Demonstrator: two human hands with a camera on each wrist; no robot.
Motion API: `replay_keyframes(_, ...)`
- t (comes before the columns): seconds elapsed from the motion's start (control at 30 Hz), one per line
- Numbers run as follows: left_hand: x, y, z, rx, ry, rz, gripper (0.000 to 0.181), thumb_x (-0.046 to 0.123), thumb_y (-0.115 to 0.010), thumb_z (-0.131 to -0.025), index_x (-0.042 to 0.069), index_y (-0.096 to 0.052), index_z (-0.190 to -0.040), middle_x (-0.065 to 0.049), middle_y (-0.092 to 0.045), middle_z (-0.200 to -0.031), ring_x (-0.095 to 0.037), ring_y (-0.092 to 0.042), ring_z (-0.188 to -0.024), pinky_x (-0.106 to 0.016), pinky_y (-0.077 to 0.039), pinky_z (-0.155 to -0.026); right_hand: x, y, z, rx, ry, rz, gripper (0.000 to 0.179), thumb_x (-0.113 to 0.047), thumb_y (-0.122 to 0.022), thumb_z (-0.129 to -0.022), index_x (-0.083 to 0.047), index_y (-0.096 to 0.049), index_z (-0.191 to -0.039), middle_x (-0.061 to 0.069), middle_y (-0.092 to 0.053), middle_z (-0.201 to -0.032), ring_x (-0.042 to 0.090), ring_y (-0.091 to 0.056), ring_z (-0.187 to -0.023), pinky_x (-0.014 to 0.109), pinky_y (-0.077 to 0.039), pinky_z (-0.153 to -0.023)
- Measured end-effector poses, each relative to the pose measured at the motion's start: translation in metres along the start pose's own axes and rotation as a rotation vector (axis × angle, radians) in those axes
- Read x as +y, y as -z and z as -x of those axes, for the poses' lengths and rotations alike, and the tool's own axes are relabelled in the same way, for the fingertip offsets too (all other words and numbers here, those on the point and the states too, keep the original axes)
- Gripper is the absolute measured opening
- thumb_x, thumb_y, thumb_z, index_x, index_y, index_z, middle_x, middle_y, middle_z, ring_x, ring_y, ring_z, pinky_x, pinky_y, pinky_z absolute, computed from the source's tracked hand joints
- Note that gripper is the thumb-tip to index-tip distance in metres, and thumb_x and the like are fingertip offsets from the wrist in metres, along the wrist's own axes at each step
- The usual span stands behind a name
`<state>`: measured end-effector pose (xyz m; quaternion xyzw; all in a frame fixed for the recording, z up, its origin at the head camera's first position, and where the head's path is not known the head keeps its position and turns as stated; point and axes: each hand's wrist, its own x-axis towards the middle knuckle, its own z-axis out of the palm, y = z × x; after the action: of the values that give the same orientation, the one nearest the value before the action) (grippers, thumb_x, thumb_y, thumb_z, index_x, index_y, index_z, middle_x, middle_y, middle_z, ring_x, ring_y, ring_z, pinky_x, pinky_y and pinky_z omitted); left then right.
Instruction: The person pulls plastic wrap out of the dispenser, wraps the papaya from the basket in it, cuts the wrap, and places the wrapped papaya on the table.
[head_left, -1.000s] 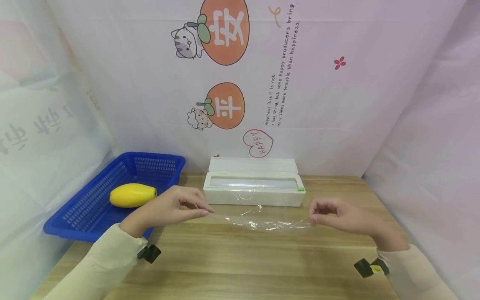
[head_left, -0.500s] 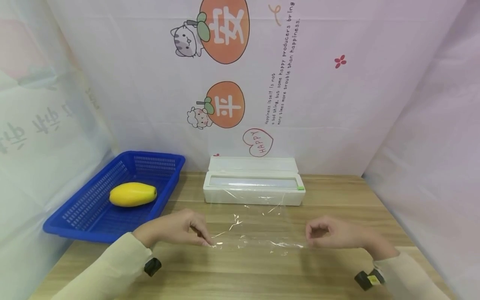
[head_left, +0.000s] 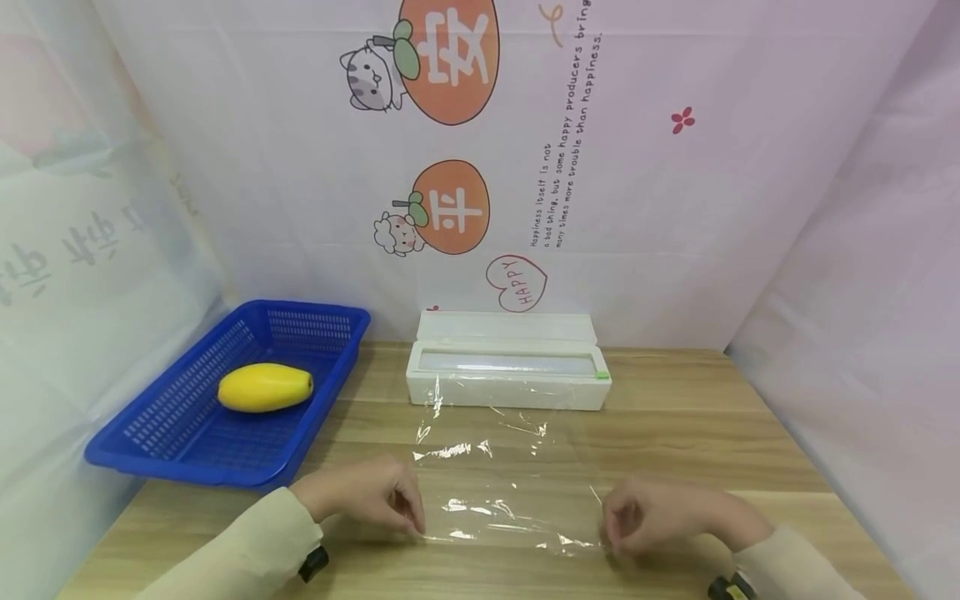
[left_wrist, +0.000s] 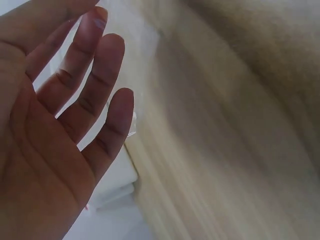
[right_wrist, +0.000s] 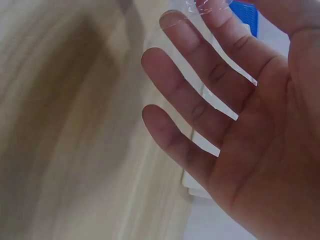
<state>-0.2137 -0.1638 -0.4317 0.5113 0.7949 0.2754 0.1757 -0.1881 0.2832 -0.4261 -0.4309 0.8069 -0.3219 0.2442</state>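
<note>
Plastic film (head_left: pixel 498 504) runs from the white box (head_left: pixel 585 392) at the rear of the desk (head_left: pixel 712 442) toward the near edge. On the head view I see the left hand (head_left: pixel 378 496) and right hand (head_left: pixel 652 510) each pinching one near corner, tips meeting. Remaining fingers (left_wrist: pixel 115 117), per both wrist views: spaced apart, slightly bent. Lid (head_left: pixel 510 327): raised. I cannot tell whether the film touches the desk. Left of the box I note the blue basket (head_left: pixel 232 442), containing a yellow fruit (head_left: pixel 266 387).

Left hand (head_left: pixel 375 495) and right hand (head_left: pixel 657 512) apart, fingertips (head_left: pixel 416 525) pinching, other fingers (left_wrist: pixel 109 55) loosely bent, forearms (head_left: pixel 243 546) angled inward
</note>
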Motion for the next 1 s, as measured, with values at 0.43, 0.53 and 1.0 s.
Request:
replay_keyframes(0.43, 0.002, -0.011, 0.002, -0.02, 0.157, 0.031, 0.004, 0.02, -0.08, -0.085, 0.023, -0.079, -0.087, 0.022, -0.062, -0.081, 0.005, -0.058, -0.073, -0.018, -0.052, -0.066, -0.008, -0.012, 0.0, 0.015, -0.082, 0.031, 0.014, -0.008, -0.076, -0.08, -0.02, -0.068, -0.08, -0.019, -0.062, -0.081, -0.001, -0.06, -0.072, 0.022, -0.054, -0.063)
replay_keyframes(0.53, 0.003, -0.013, 0.002, -0.018, 0.184, 0.029, 0.004, 0.027, -0.079, -0.086, 0.023, -0.078, -0.088, 0.022, -0.063, -0.079, 0.004, -0.06, -0.07, -0.018, -0.053, -0.064, -0.008, -0.012, -0.001, 0.018, -0.06, 0.068, 0.007, -0.018, -0.076, -0.086, -0.022, -0.071, -0.082, -0.02, -0.061, -0.079, -0.003, -0.058, -0.069, 0.021, -0.053, -0.059)
replay_keyframes(1.0, 0.006, -0.017, 0.002, 0.016, 0.252, 0.085, 0.011, 0.017, -0.081, -0.083, 0.022, -0.073, -0.088, 0.018, -0.063, -0.074, 0.002, -0.059, -0.067, -0.02, -0.053, -0.061, -0.002, -0.014, 0.001, 0.075, -0.011, 0.128, 0.009, -0.014, -0.073, -0.089, -0.02, -0.072, -0.095, -0.021, -0.061, -0.078, -0.005, -0.057, -0.069, 0.02, -0.051, -0.061)
